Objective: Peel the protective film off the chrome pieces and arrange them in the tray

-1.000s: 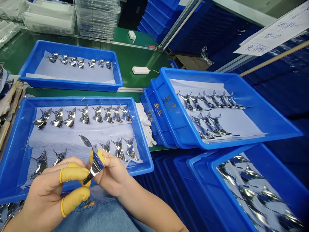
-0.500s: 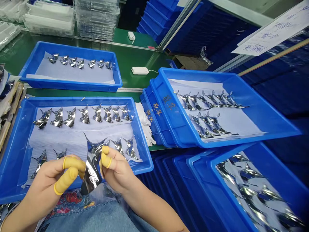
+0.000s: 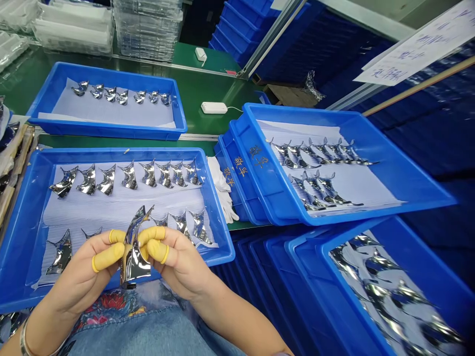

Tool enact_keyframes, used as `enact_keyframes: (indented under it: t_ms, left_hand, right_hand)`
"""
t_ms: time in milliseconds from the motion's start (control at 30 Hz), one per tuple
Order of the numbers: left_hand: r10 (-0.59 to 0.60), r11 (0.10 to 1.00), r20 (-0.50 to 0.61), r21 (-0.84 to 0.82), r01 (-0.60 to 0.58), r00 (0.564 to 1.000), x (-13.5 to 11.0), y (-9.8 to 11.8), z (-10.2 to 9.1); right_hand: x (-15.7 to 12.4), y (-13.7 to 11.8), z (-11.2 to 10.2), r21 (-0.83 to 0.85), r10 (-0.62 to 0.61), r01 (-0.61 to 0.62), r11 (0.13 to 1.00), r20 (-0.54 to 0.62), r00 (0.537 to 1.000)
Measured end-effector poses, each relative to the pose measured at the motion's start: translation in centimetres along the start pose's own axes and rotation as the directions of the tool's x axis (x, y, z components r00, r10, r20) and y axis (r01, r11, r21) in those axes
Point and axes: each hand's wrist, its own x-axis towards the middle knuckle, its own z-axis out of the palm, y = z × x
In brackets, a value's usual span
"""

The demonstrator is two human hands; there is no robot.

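Observation:
Between my two hands is a shiny curved chrome part (image 3: 136, 264), turned on edge above the near side of a blue tray (image 3: 218, 232). My left hand (image 3: 89, 262) pinches its left side, with yellow finger cots on thumb and finger. Its right side is pinched by my right hand (image 3: 178, 257), which wears yellow finger cots too. Behind the hands, similar chrome parts (image 3: 148, 173) lie in two rows on white paper (image 3: 111, 210) in the tray. My fingers hide some of the nearer row.
Farther back, a blue tray (image 3: 111, 129) holds smaller chrome pieces. At right stand stacked blue trays (image 3: 274, 198) with more parts, and a lower blue tray (image 3: 315, 277) of larger ones. White gloves (image 3: 223, 193) lie beside the near tray. Clear plastic boxes (image 3: 146, 29) are piled at the back.
The chrome part has been turned in my hands, from its broad dark face to a narrower, edge-on view. My left hand has moved slightly right and up, closer to my right hand.

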Motion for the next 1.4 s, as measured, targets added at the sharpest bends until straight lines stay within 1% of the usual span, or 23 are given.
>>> enact_keyframes:
  t_ms: [100,233,367,467,567,600,633,667,700,767,800,833,867,900,967,1000,1067,1133,1167,1200,1267,1333,1400]
  left_hand:
    - [-0.018,1.0,-0.019,-0.025,0.017,1.0,0.1,-0.4,-0.1]
    - [-0.005,1.0,0.012,-0.023,0.005,1.0,-0.2,-0.2,-0.3]
    - [0.018,1.0,0.046,0.019,-0.019,0.999,-0.4,0.2,-0.5]
    - [0.115,0.989,0.051,0.084,-0.119,0.992,-0.9,0.2,-0.6]
    - [0.262,0.926,0.062,0.265,-0.269,0.963,-1.6,0.2,-0.3]
    - [0.336,0.871,0.07,0.357,-0.338,0.939,-1.9,0.2,-0.2]
    - [0.429,0.788,0.093,0.448,-0.423,0.899,-2.1,0.3,0.0]
    - [0.521,0.679,0.139,0.53,-0.508,0.842,-2.4,0.4,0.2]
    - [0.598,0.553,0.21,0.589,-0.588,0.773,-2.6,0.5,0.3]
    - [0.668,0.329,0.372,0.629,-0.704,0.645,-2.9,0.7,0.6]
    - [0.674,0.259,0.433,0.621,-0.74,0.598,-3.1,0.7,0.7]
    - [0.674,0.226,0.459,0.619,-0.753,0.579,-3.2,0.7,0.8]
    - [0.672,0.223,0.455,0.628,-0.746,0.584,-3.2,0.7,0.9]
    - [0.673,0.242,0.428,0.644,-0.726,0.604,-3.3,0.6,0.9]
    - [0.663,0.332,0.329,0.676,-0.658,0.672,-3.5,0.4,0.9]
    - [0.656,0.399,0.263,0.676,-0.62,0.708,-3.5,0.2,0.8]
    - [0.621,0.571,0.109,0.616,-0.543,0.777,-3.6,0.0,0.6]
    - [0.5,0.765,-0.066,0.5,-0.405,0.863,-3.6,0.0,0.2]
    - [0.412,0.841,-0.113,0.429,-0.33,0.904,-3.5,0.0,0.0]
    - [0.326,0.896,-0.128,0.358,-0.263,0.937,-3.3,0.0,-0.3]
    - [0.19,0.959,-0.094,0.232,-0.164,0.977,-2.8,0.1,-0.7]
    - [0.122,0.982,-0.043,0.149,-0.115,0.992,-2.2,0.0,-1.1]
    - [0.102,0.988,-0.034,0.121,-0.097,0.994,-1.6,-0.1,-1.4]
  right_hand:
    - [-0.1,0.0,0.0,0.014,0.018,-0.018,1.0,0.016,1.0]
    - [-0.2,0.0,0.0,-0.008,0.018,-0.018,1.0,0.012,1.0]
    - [0.1,-0.1,0.0,-0.09,-0.042,0.041,0.995,-0.019,0.999]
    - [0.4,0.0,-0.5,-0.181,-0.11,0.107,0.978,-0.01,0.994]
    - [0.6,0.2,-1.2,-0.241,-0.114,0.125,0.962,0.059,0.992]
    - [0.7,0.3,-1.4,-0.276,-0.124,0.14,0.951,0.073,0.99]
    - [0.7,0.4,-1.5,-0.327,-0.146,0.162,0.931,0.075,0.987]
    - [0.8,0.4,-1.6,-0.388,-0.173,0.187,0.903,0.07,0.982]
    - [0.8,0.4,-1.6,-0.446,-0.202,0.208,0.87,0.062,0.977]
    - [0.8,0.3,-1.4,-0.526,-0.234,0.231,0.818,0.061,0.97]
    - [0.7,0.2,-1.3,-0.541,-0.233,0.235,0.807,0.075,0.97]
    - [0.7,0.1,-1.1,-0.545,-0.227,0.238,0.804,0.089,0.97]
    - [0.7,0.0,-1.0,-0.545,-0.222,0.237,0.804,0.095,0.97]
    - [0.6,0.0,-0.9,-0.543,-0.217,0.233,0.807,0.094,0.972]
    - [0.5,0.0,-0.9,-0.538,-0.2,0.209,0.817,0.075,0.977]
    - [0.5,0.1,-0.9,-0.539,-0.195,0.197,0.819,0.062,0.979]
    - [0.5,0.3,-1.2,-0.554,-0.197,0.191,0.81,0.05,0.979]
    - [0.5,0.6,-1.5,-0.558,-0.207,0.204,0.805,0.058,0.977]
    - [0.5,0.7,-1.6,-0.547,-0.212,0.213,0.809,0.067,0.975]
    - [0.5,0.8,-1.6,-0.528,-0.211,0.218,0.821,0.074,0.975]
    - [0.6,0.8,-1.6,-0.472,-0.182,0.204,0.858,0.092,0.979]
    - [0.7,0.7,-1.4,-0.424,-0.146,0.182,0.887,0.115,0.983]
    - [0.8,0.6,-1.3,-0.405,-0.139,0.191,0.894,0.153,0.978]
